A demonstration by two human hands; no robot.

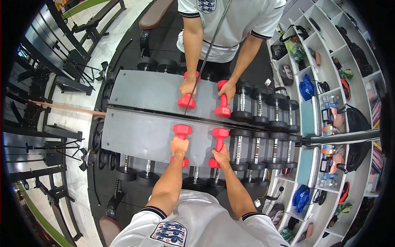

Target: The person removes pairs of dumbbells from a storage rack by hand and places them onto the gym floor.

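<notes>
My left hand (179, 146) is wrapped round the handle of a red dumbbell (182, 130) on the grey board. To its right, my right hand (221, 156) is closed on the handle of a second red dumbbell (220, 133). Both dumbbells lie lengthwise, away from me, on the board (135, 133). A mirror beyond the board shows the same arms and red dumbbells reflected. Black dumbbells with chrome handles (238, 150) stand just right of my right hand.
More black dumbbells (147, 177) sit below the board's near edge. White shelves (308, 197) with bags and bottles run along the right. A brown padded bench (110, 230) is at the lower left, and gym machines (37, 173) stand at the far left.
</notes>
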